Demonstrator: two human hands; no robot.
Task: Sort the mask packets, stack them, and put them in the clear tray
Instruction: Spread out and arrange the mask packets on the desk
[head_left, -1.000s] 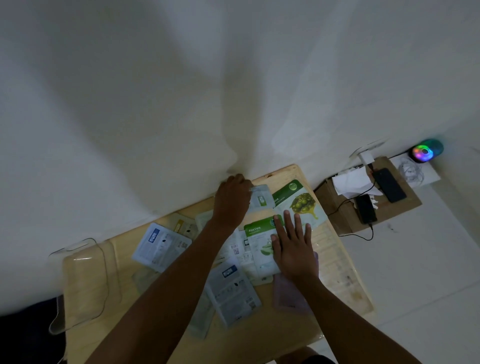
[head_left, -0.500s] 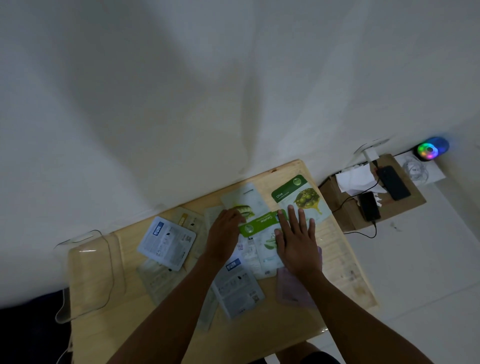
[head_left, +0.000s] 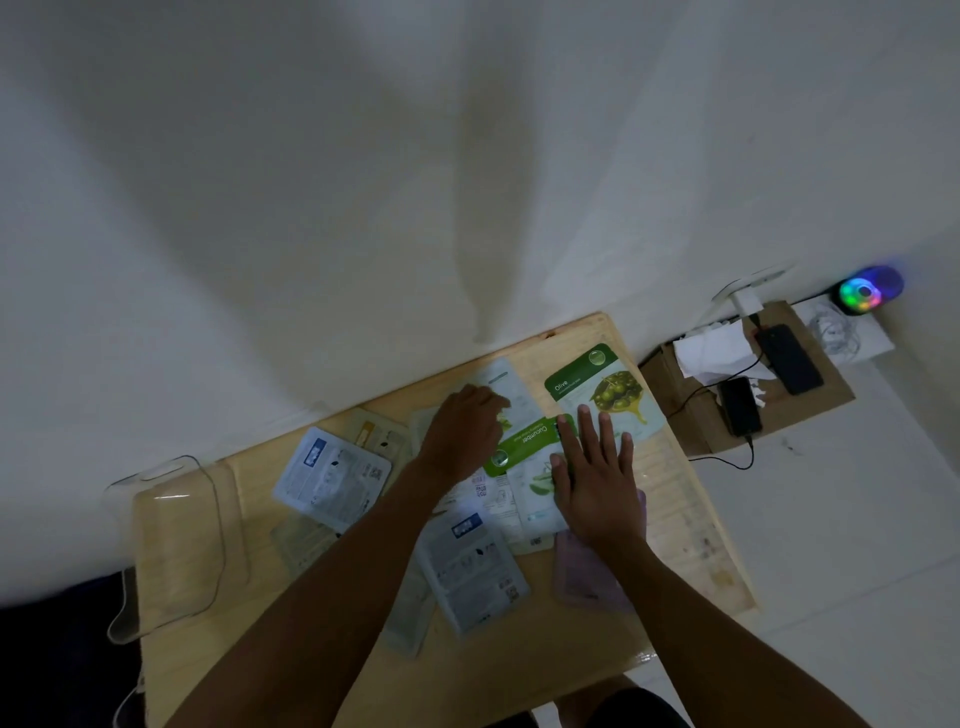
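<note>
Several mask packets lie scattered on the wooden table (head_left: 519, 665). My right hand (head_left: 597, 478) lies flat, fingers spread, on the green Cucumber packet (head_left: 524, 441). My left hand (head_left: 462, 431) rests on a pale packet (head_left: 511, 389) at the table's far edge; whether it grips the packet is unclear. The green Olive packet (head_left: 602, 389) lies to the right of it. White packets with blue labels sit at the left (head_left: 332, 473) and near the middle (head_left: 472, 566). A pinkish packet (head_left: 587, 577) shows under my right wrist. The clear tray (head_left: 171, 540) stands at the table's left end, holding nothing.
A white wall runs right behind the table. To the right, a lower cardboard surface (head_left: 810, 410) holds two phones (head_left: 789, 358), cables and crumpled paper. A glowing multicoloured speaker (head_left: 867, 291) sits beyond it. White floor lies to the right.
My left hand drew back from the far edge over the packets, uncovering a pale packet, then reached up again onto it. My right hand stayed pressed on the Cucumber packet.
</note>
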